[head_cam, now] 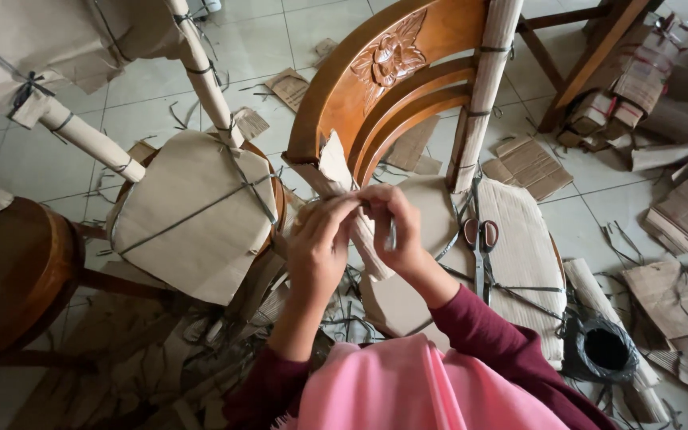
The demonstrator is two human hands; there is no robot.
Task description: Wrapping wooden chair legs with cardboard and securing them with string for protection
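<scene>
Nearest the lens: pink cloth (pixel 408 386) over dark red sleeves (pixel 487 334), both forearms reaching forward and up. Left hand (pixel 320 247) and right hand (pixel 396 231) meeting at the left post of the carved wooden chair (pixel 396 72), fingertips touching. Both grips closed in a pinch on the cardboard wrap (pixel 336 171) and a thin dark strap at that post; exact strap end hidden between the fingers. Wrap held tight against the post, judged so as to keep the cardboard from springing open while the strap is worked. Just right of the right grip: scissors (pixel 479 251) lying flat on the cardboard-covered seat (pixel 519 255), handles toward the chair back, within easy reach. Beyond the right grip: right post (pixel 483 87) already sleeved in cardboard and banded at several points. Left of the left grip: a second chair, its wrapped seat (pixel 197 211) crossed by straps, close enough to limit elbow room on that side. Further left: a bare dark wooden seat (pixel 13 275). Below and right of the grips: a black strap roll (pixel 603 350) on the tiled floor (pixel 81 119), among cardboard scraps (pixel 678 299) and strap offcuts. Open room mainly above the seat, between the two posts; floor cluttered on all sides.
</scene>
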